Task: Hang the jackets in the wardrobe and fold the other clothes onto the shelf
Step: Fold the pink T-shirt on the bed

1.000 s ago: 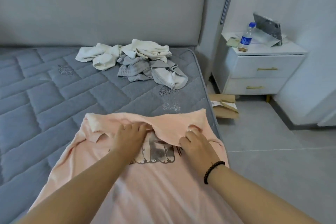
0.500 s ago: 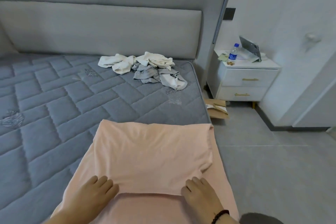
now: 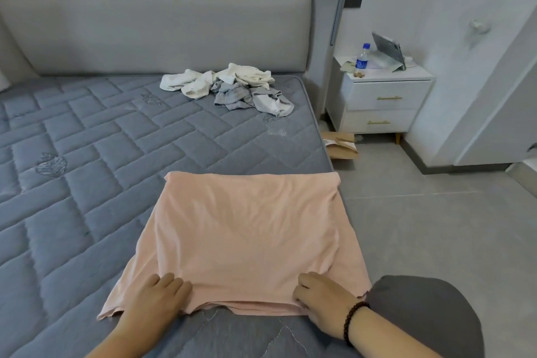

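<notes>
A home bedroom: a bare grey quilted mattress (image 3: 116, 154) fills the 9 o'clock side beneath a grey padded fabric headboard (image 3: 157, 35) at 12 o'clock, while a white two-drawer bedside cabinet with gold handles (image 3: 380, 102) stands at 2 o'clock on grey floor tiles (image 3: 436, 227).

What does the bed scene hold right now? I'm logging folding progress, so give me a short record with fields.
garment in work: pink shirt, folded over, lying flat at the mattress edge
left hand: fingers resting on the shirt's near left corner
right hand: holding the near right corner, beaded bracelet on the wrist
still unfolded: pile of white and grey clothes near the headboard
beside the bed: white nightstand with a water bottle
on the floor: cardboard box
</notes>
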Available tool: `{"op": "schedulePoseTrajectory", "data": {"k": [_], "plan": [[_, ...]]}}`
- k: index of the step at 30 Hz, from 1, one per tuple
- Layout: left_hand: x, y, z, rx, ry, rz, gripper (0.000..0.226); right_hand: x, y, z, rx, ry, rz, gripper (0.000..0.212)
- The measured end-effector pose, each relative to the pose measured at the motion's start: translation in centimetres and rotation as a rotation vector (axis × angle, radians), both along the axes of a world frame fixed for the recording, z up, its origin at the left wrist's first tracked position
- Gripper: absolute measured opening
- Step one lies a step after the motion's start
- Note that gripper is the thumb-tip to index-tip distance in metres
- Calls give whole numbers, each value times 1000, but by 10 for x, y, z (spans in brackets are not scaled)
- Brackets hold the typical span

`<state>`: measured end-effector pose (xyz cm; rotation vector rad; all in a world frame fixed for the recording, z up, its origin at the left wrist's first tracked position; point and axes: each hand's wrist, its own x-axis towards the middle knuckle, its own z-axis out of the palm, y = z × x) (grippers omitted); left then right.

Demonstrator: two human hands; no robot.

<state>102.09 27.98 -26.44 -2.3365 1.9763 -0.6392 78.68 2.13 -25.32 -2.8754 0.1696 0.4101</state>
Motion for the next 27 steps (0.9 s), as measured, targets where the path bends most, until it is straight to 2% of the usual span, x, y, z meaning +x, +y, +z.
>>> {"op": "schedulePoseTrajectory", "data": {"k": [3, 5, 8, 10, 13, 15, 17, 20, 22, 24, 27], "plan": [[-5, 4, 4, 54, 47, 43, 25, -10, -2, -5, 189, -20, -34, 30], [-13, 0, 10, 112, 127, 101, 34, -16, -5, -6, 323, -85, -164, 31], [-37, -18, 16, 145, 365, 208, 50, -15, -17, -4, 553, -336, -573, 26], [-65, -41, 15, 118, 503, 166, 51, -12, -35, -7, 593, -490, -863, 24], [-107, -93, 7, 50, 744, 33, 44, -10, -63, -17, 729, -405, -1194, 24], [-129, -127, -1, 30, 968, 42, 42, -9, -71, -21, 836, -348, -1293, 33], [-141, -150, -13, 20, 1037, 96, 43, -7, -72, -21, 791, -363, -1263, 43], [-149, -167, -29, 97, 864, 148, 49, -3, -72, -22, 703, -354, -1238, 51], [-153, -173, -37, 98, 824, 167, 44, -2, -73, -26, 608, -281, -1209, 34], [-157, -177, -39, 74, 861, 183, 37, -2, -76, -27, 511, -243, -1210, 13], [-159, -178, -34, 11, 1026, 181, 34, -2, -81, -22, 444, -302, -1338, 15]]}}
